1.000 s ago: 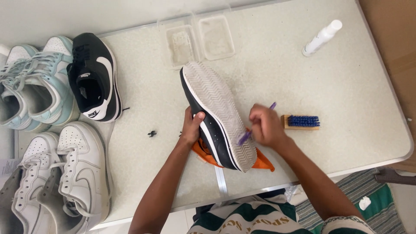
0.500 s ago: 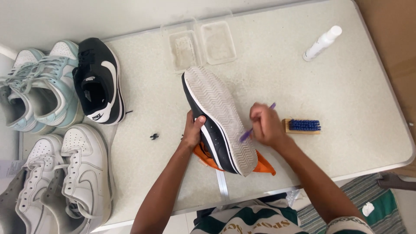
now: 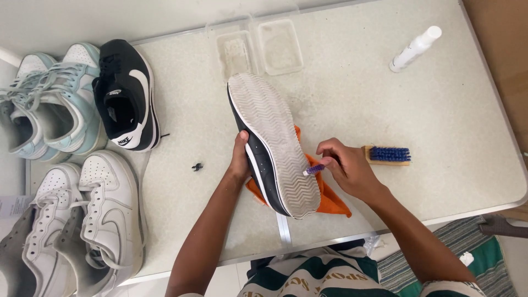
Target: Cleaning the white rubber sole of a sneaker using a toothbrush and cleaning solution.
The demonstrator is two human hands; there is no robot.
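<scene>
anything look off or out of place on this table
Mostly orderly. One small black clip-like bit lies loose on the table between the white sneakers and the left hand; what it is cannot be told. The sole of the held black shoe looks grey with grime, and a damp-looking patch darkens the tabletop beside it.

Black sneaker [image 3: 258, 165] in left hand [image 3: 239, 159], smooth glossy upper, ribbed matt rubber sole, soft orange cloth [image 3: 330, 201] beneath, wood-backed blue-bristled brush [image 3: 388, 155] beside right hand [image 3: 346, 170], speckled matt table [image 3: 440, 110]
</scene>
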